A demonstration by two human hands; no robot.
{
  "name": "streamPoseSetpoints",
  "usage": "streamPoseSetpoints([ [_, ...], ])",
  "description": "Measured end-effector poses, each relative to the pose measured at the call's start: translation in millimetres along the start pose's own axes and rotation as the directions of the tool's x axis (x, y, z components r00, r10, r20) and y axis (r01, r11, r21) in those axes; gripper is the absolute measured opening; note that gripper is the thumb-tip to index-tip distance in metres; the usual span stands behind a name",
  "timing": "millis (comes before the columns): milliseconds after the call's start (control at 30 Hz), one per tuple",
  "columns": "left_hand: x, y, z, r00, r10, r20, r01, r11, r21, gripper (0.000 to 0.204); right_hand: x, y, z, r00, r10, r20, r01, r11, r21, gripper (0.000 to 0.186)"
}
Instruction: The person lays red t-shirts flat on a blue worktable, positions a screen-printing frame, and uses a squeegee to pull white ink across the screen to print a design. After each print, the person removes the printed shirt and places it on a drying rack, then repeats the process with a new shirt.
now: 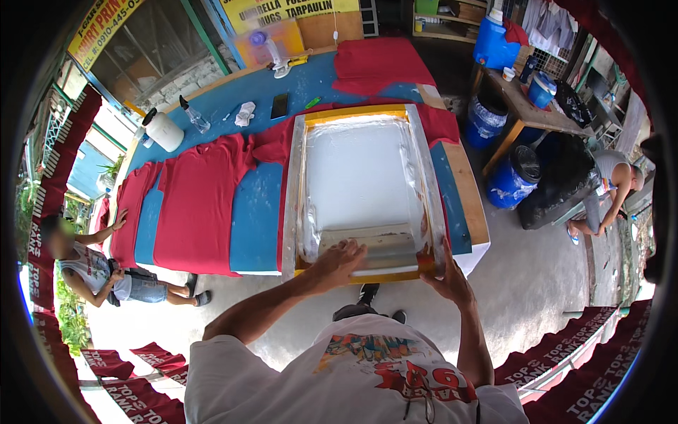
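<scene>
A screen-printing frame (292, 205) with silvery outer sides and yellow inner edges lies in front of me over a dark red shirt (441, 124). Its pale mesh (360, 169) looks whitish, with smears along the borders. Across the near end of the mesh sits a wide greyish squeegee (385, 242), partly blurred. My left hand (337, 265) is closed over the squeegee's left part, fingers bent on top. At the frame's near right corner, my right hand (450, 281) grips the side, thumb inward and fingers along the outer edge. An orange-red smear shows beside it.
More red shirts (201, 205) lie flat on the blue table (254, 212). A white jug (164, 131), spray bottle (196, 117) and dark phone (280, 106) stand or lie behind them. One person (81, 272) touches the leftmost shirt; another (614, 180) bends near blue drums (512, 177) at right.
</scene>
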State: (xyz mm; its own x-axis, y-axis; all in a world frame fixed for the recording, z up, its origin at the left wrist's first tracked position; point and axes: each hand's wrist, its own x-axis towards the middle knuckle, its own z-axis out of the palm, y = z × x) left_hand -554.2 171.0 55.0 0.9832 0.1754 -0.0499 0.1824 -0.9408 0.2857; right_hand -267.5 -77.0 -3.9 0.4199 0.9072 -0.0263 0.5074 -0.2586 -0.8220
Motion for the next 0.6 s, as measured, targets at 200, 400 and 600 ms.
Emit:
streamPoseSetpoints([
  [200,24.7,1.4,-24.0,0.982,-0.183,-0.052,0.183,0.983,-0.008,0.064,3.7,-13.2,-5.6,0.975,0.199,0.095,-0.197,0.980,-0.032,0.135],
  [400,41.4,-1.1,-67.0,0.935,-0.353,0.049,0.354,0.907,-0.230,0.074,7.6,-20.7,-7.4,0.965,0.243,0.102,-0.239,0.970,-0.048,0.135],
  [600,29.5,26.5,-77.7,0.952,-0.234,-0.198,0.211,0.968,-0.134,0.064,7.1,-18.1,-8.5,0.961,0.247,0.122,-0.248,0.969,-0.008,0.136],
])
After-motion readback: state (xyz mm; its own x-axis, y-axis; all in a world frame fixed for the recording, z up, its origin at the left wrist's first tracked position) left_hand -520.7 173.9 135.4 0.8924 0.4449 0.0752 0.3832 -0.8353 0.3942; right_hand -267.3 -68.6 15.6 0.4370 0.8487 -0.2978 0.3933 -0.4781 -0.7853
